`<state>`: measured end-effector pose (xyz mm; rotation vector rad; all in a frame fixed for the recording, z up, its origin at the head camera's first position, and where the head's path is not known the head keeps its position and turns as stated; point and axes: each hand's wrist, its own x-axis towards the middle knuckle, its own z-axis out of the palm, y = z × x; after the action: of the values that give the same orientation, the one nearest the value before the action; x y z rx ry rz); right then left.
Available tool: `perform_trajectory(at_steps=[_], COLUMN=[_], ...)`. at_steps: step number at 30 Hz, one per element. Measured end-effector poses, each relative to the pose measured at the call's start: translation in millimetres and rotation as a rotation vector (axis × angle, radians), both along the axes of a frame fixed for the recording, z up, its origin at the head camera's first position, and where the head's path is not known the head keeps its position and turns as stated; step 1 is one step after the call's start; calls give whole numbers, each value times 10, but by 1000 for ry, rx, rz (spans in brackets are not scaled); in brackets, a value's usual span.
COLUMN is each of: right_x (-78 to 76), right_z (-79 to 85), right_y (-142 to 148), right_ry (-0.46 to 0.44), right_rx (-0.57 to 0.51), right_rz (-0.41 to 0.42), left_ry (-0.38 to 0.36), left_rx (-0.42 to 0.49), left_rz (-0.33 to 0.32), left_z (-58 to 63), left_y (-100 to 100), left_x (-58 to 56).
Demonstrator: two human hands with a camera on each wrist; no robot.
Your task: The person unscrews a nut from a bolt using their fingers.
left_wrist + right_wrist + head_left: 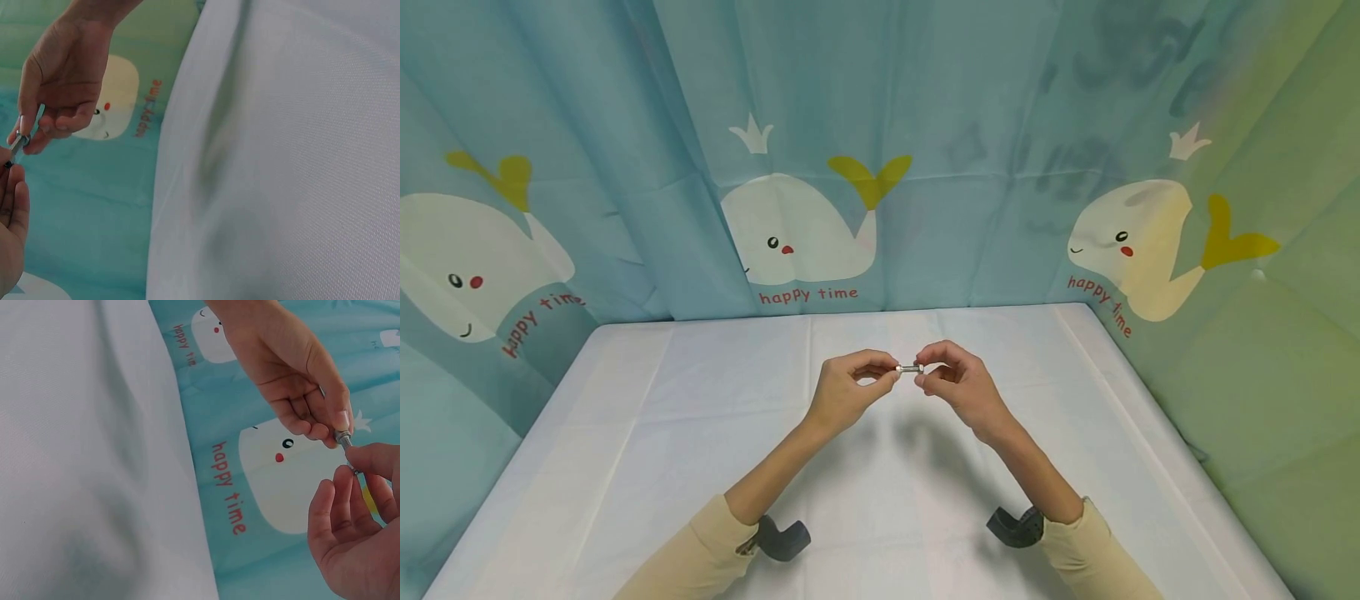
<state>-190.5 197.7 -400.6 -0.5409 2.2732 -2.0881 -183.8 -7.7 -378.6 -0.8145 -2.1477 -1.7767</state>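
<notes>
A small silver metal bolt (910, 368) is held up level above the table between both hands. At its left end, the left hand (848, 387) pinches it between thumb and fingertips. The thumb and fingers of the right hand (962, 385) pinch the opposite end. In the right wrist view, the bolt (345, 441) shows a wider collar at the left hand's fingertips; whether that is a head or a nut I cannot tell. From the left wrist, the bolt (19, 144) is partly hidden by the fingertips.
A white cloth covers the table (700, 467) beneath the hands. Blue-green curtains (970, 242) printed with whales stand behind it and along its sides. Dark curved wrist mounts (784, 542) sit at both sleeve cuffs, just over the tabletop.
</notes>
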Motion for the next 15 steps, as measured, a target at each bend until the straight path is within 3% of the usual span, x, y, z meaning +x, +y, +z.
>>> perform_trajectory(at_steps=[9, 15], right_x=[5, 13], right_z=[-15, 9], right_y=[-2, 7], right_ry=[-85, -80], right_rx=[37, 48], right_rz=[-21, -41], left_ry=[12, 10], left_rx=[3, 12], left_rz=[0, -8], left_z=[2, -5], left_y=[-1, 5], left_x=[2, -2])
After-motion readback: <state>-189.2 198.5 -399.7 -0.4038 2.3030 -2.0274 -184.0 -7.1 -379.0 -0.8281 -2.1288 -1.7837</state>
